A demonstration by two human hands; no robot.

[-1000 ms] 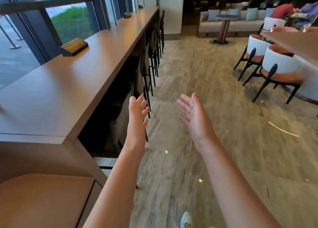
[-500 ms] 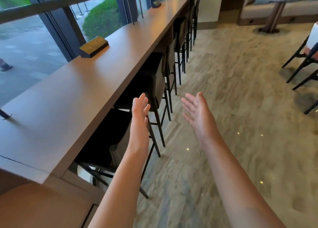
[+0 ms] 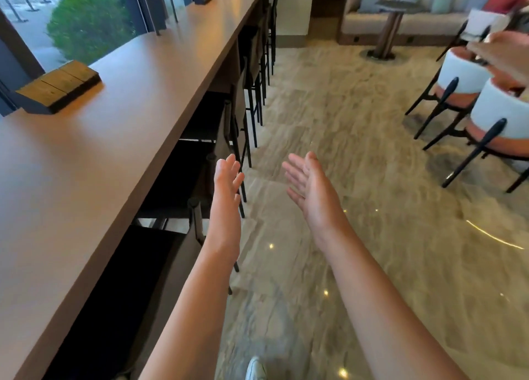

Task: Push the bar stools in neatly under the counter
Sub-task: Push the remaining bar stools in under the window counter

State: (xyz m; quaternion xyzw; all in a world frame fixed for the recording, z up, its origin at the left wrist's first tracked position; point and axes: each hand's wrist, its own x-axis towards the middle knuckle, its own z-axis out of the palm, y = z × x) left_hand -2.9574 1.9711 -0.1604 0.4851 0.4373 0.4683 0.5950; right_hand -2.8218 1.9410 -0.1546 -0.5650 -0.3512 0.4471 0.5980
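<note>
Both hands out front, nothing in either grip.
Left hand [image 3: 226, 190] and right hand [image 3: 313, 189] hover flat-fingered beside the bench [image 3: 86, 156] edge; dark bar stools [image 3: 226, 127] sit tucked under it in a row, wide floor [image 3: 329, 116] to the right.

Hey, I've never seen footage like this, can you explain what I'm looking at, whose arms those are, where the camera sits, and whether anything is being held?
This is a single view from a wide-angle camera worn on a person's head, looking forward and down, so the two bare arms reaching into the picture are that person's own. The left hand and the right hand are both stretched out with straight fingers and hold nothing. Along the left runs a long wooden counter by a window, with a small wooden block lying on it. Dark bar stools stand in a row under its edge. The floor is pale stone, and white and orange chairs stand to the right.
</note>
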